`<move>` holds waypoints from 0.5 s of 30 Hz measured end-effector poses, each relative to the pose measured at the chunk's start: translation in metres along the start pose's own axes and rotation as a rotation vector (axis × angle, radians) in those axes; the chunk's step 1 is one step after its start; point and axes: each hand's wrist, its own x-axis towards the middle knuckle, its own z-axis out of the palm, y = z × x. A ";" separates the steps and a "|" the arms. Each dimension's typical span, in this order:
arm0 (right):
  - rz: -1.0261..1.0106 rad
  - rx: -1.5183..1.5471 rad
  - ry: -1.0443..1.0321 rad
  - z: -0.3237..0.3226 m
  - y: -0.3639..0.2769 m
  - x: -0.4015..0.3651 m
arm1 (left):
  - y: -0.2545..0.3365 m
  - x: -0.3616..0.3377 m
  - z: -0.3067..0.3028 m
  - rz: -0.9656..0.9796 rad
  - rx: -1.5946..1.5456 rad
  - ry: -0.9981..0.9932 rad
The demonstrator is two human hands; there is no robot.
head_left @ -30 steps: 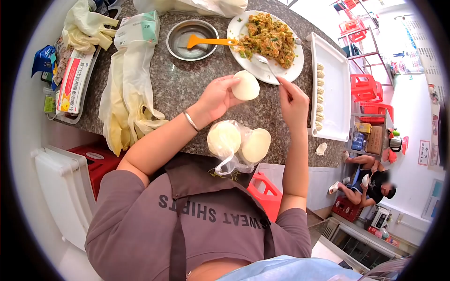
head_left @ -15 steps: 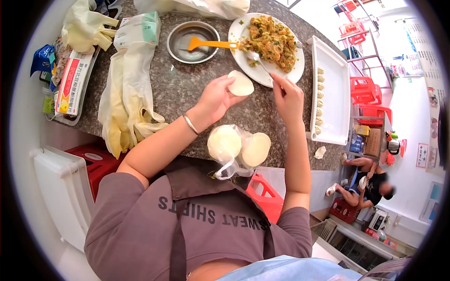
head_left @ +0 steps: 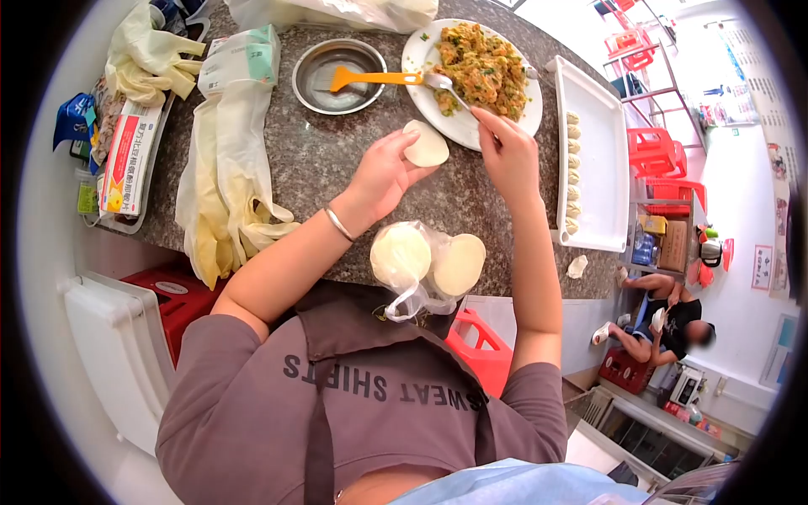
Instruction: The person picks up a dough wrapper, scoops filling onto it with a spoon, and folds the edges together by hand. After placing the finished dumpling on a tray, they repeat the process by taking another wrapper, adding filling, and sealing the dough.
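Observation:
My left hand (head_left: 383, 172) is closed on a round dumpling wrapper (head_left: 427, 145), pinched at its left edge above the counter. In my right hand (head_left: 510, 156) is a metal spoon (head_left: 455, 94), gripped by its handle. The spoon's bowl is over the left part of the white plate (head_left: 418, 49), close to the tip of the brush handle. A chopped filling (head_left: 484, 71) is heaped on that plate. Below my hands, near the counter edge, a stack of wrappers (head_left: 401, 254) sits in a clear plastic bag, with more wrappers (head_left: 459, 263) beside it.
A white tray (head_left: 599, 168) at the right carries a row of dumplings (head_left: 573, 172). Left of the plate, an orange brush (head_left: 370, 78) lies across a metal bowl (head_left: 301, 94). Plastic gloves (head_left: 227, 181) and boxes (head_left: 126, 156) occupy the left side. Another person (head_left: 673, 324) sits at far right.
My right hand has moved up and left, bringing the spoon's bowl from the filling's edge toward the brush handle. The left hand and its wrapper have shifted slightly up and left.

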 end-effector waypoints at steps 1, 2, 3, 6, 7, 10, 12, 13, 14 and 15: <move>0.006 0.001 0.005 0.003 0.004 0.002 | 0.000 0.001 -0.001 -0.005 0.006 -0.002; -0.027 -0.045 0.011 0.008 0.009 0.003 | 0.000 0.001 -0.003 -0.004 0.000 -0.015; -0.066 -0.089 0.017 0.013 0.013 0.004 | 0.002 0.002 -0.005 0.003 -0.006 -0.027; 0.001 -0.075 -0.013 -0.001 0.021 -0.008 | 0.003 0.004 -0.005 -0.001 -0.030 -0.039; 0.073 -0.020 -0.039 -0.005 0.021 -0.014 | 0.002 0.004 -0.004 0.002 -0.036 -0.036; 0.161 0.022 -0.048 -0.010 0.021 -0.020 | -0.001 0.003 0.001 -0.060 -0.039 -0.062; 0.098 0.065 0.025 -0.001 0.027 -0.024 | 0.000 0.001 0.003 -0.078 -0.038 -0.101; 0.100 0.068 0.027 0.002 0.029 -0.029 | -0.001 0.001 0.002 -0.080 -0.034 -0.100; 0.171 0.088 0.023 0.004 0.029 -0.035 | -0.001 0.002 0.001 -0.085 -0.058 -0.129; 0.238 0.107 0.014 0.003 0.026 -0.040 | -0.001 0.002 0.000 -0.088 -0.086 -0.156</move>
